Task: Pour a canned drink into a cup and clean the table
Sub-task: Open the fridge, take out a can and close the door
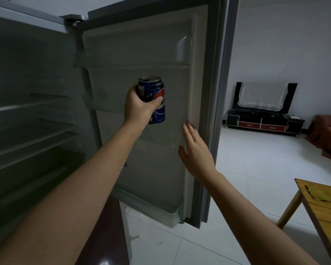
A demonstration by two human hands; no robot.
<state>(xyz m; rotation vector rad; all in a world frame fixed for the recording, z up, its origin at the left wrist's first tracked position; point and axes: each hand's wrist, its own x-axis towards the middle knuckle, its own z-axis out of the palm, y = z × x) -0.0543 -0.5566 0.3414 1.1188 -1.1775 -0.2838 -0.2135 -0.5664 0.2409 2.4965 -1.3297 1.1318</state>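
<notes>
A blue drink can [157,88] with red and white markings is upright in front of the inner side of the open fridge door [141,159]. My left hand [139,108] grips it around the middle and lower part. The can's top shows a dark opening. My right hand [195,150] is flat with straight fingers, its fingertips against the pale inner edge of the door near the seal. No cup is in view.
The fridge interior [27,121] on the left shows bare shelves. A wooden table corner [323,205] stands at the lower right. Across the white tiled floor [256,169] are a black TV stand [264,124] with a cloth-covered screen and a brown seat [329,136].
</notes>
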